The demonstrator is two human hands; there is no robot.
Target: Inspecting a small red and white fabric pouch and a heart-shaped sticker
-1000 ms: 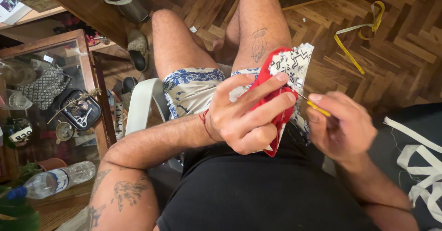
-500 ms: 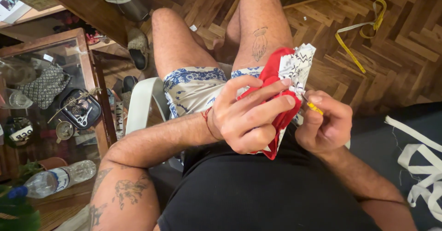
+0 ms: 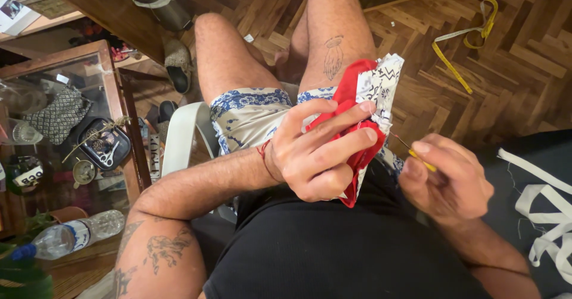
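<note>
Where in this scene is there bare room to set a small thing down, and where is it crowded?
Bare wood floor lies right of the knee, between the yellow tape measure and the dark cloth. The glass cabinet is crowded. The lap is taken: left hand grips red fabric, right hand holds a yellow tool.

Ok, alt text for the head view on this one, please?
Seen from above, a seated person's left hand grips folded red and white patterned cloth on the lap, while the right hand pinches a thin yellow-handled tool beside it. A yellow measuring tape lies on the wooden floor.
</note>
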